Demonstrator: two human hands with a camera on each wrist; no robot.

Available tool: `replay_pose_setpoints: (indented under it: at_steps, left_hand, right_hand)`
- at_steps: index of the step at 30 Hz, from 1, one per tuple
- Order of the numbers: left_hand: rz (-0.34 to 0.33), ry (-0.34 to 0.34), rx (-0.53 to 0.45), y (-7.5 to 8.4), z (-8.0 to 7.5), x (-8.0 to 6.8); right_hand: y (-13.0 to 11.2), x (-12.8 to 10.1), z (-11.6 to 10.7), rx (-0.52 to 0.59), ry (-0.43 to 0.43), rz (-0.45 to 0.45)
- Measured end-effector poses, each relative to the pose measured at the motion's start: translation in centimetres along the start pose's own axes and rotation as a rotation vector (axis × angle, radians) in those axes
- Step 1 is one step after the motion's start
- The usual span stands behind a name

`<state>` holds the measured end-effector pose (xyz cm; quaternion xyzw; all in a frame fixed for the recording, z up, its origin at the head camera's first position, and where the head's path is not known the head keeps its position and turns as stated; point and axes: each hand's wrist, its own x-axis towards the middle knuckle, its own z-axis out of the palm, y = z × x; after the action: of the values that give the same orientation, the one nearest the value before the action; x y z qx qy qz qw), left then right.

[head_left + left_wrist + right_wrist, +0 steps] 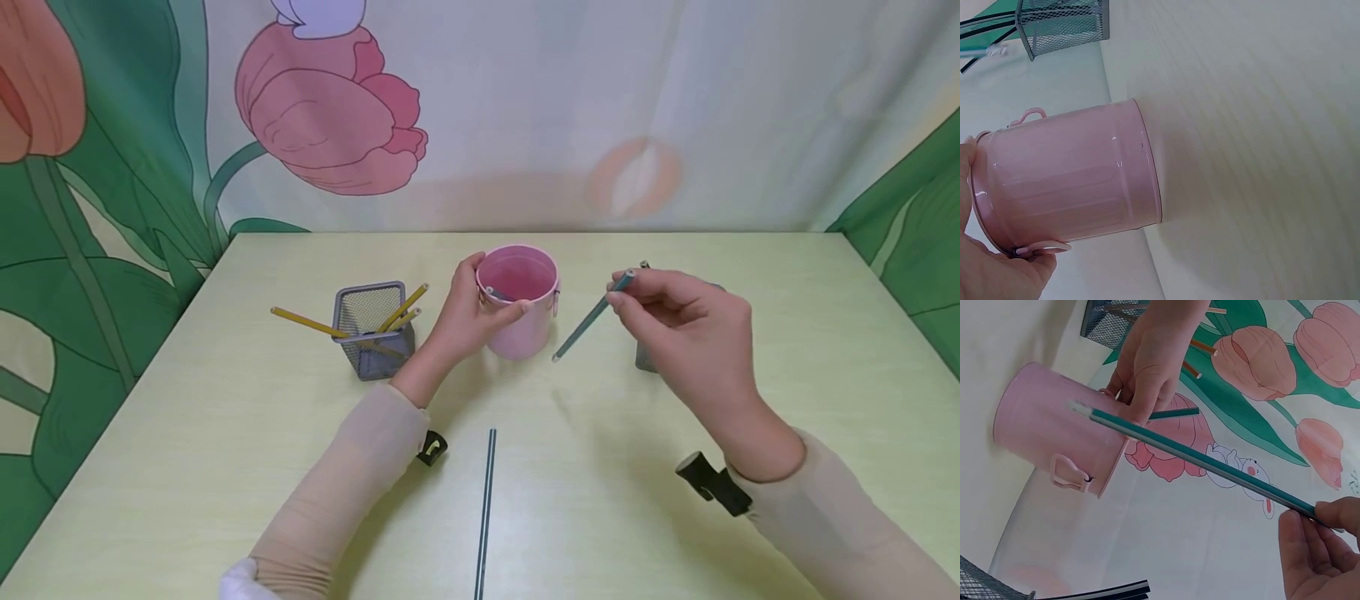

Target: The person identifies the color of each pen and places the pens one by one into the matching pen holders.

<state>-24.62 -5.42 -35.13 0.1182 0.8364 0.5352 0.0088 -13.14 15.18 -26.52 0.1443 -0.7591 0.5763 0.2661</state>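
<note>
— Tulip-printed cloth hangs behind our pale green table (300,467).
— Our left hand (467,321) curls round the pink bucket (519,302), standing mid-table beside the mesh holder (372,329).
— And our right hand (693,333)?
— Its fingertips pinch a green pencil (591,317), slanted toward the bucket, not touching it.

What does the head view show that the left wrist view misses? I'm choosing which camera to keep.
Only the head view shows the right hand pinching a teal pencil, a second teal pencil lying on the table, and yellow pencils in the mesh holder. Only the left wrist view shows the pink bucket's side wall close up. Both show the left hand gripping that bucket, plus the mesh holder.
</note>
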Motion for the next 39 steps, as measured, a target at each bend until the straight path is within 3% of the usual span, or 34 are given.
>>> replay_pose_setpoints:
  at_steps: [7,14,20,39]
  left_hand:
    - [0.007,-0.002,0.004,-0.1,0.0,0.0]
    - [0.014,0.002,-0.002,0.1,-0.1,0.0]
    - [0.007,0.004,-0.026,-0.1,-0.1,0.1]
    - [0.033,0.017,-0.016,-0.3,0.1,0.3]
  right_hand:
    - [0.0,0.5,0.3,0.157,0.094,-0.18]
    - [-0.1,1.5,1.6,0.242,0.148,-0.344]
    - [1.0,1.8,2.7,0.272,0.118,-0.373]
    - [3.9,2.1,4.2,0.136,0.088,-0.415]
